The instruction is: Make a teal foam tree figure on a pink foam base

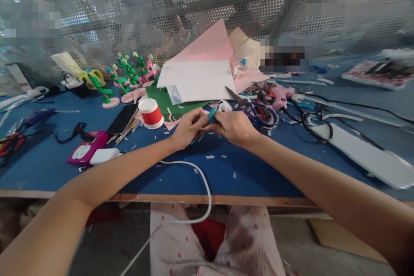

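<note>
A small teal piece (211,114), perhaps paper or foam, is pinched between my two hands above the blue table. My left hand (189,128) grips it from the left with fingers closed. From the other side, my right hand (237,128) presses thumb and fingers on it. The fingers cover most of the piece; a bit more teal shows below my left hand. Just beyond the hands are scissors (236,95) with dark blades and a green sheet (157,97). A red and white paper cup (151,114) stands left of my left hand.
White boards (200,79) and pink sheets (210,45) lie at the back. Several green paper plants (129,73) stand back left. A magenta power adapter (87,148) sits front left, a pink glue gun (282,97) to the right. A white cable (205,181) hangs over the table edge.
</note>
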`<state>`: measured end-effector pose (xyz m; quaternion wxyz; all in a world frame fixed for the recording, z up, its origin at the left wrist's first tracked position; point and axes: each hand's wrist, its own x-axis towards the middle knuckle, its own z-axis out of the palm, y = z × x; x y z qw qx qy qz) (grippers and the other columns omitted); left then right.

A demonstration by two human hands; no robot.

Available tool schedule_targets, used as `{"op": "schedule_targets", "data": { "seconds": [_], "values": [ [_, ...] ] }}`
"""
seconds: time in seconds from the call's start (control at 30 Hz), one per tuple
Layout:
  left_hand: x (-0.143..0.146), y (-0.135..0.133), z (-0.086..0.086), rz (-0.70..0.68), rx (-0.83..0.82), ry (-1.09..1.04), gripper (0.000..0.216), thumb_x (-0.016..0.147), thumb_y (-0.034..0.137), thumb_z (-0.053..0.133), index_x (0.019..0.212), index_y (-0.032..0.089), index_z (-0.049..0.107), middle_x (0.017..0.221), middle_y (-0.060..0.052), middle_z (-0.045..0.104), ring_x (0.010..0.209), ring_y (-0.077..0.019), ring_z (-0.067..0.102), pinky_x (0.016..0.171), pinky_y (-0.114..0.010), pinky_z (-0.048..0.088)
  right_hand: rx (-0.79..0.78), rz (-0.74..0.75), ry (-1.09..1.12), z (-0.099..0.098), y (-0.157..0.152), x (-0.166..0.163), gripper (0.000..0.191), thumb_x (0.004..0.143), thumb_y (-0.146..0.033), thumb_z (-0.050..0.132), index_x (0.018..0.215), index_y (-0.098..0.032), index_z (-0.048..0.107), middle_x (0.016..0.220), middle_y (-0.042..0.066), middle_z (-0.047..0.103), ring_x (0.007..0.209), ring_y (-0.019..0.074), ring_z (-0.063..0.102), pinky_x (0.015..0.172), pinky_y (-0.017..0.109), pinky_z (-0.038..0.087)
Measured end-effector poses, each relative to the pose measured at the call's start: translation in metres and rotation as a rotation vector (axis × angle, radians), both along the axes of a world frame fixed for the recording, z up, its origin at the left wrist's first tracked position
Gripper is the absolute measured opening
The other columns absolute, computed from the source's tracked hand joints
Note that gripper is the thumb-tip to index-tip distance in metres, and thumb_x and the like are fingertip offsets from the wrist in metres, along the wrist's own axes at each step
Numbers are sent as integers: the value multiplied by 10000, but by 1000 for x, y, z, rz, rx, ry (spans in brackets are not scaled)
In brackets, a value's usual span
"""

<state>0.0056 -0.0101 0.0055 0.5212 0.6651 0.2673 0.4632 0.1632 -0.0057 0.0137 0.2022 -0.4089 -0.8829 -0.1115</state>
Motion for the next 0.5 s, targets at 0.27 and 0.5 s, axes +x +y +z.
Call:
{"op": "schedule_targets", "data": {
  "seconds": [0.27, 0.5],
  "values": [
    [0, 2, -3, -55, 5, 45, 382, 741, 492, 585, 650, 172, 397, 451, 108, 356, 313, -11, 299, 319, -154, 223, -20, 62, 67, -4, 3, 2, 608, 876, -580, 214, 806, -109, 593, 584, 101, 594, 537, 178, 543, 484, 252, 242],
    [-1, 1, -2, -121, 33, 69, 345, 773, 474, 556, 693, 164, 428, 504, 95, 356, 347, -9, 287, 338, -157, 218, -95, 181, 230, -7, 7, 5, 644, 830, -659, 221, 757, -133, 585, 489, 30, 509, 441, 122, 442, 462, 227, 239]
  ]
}}
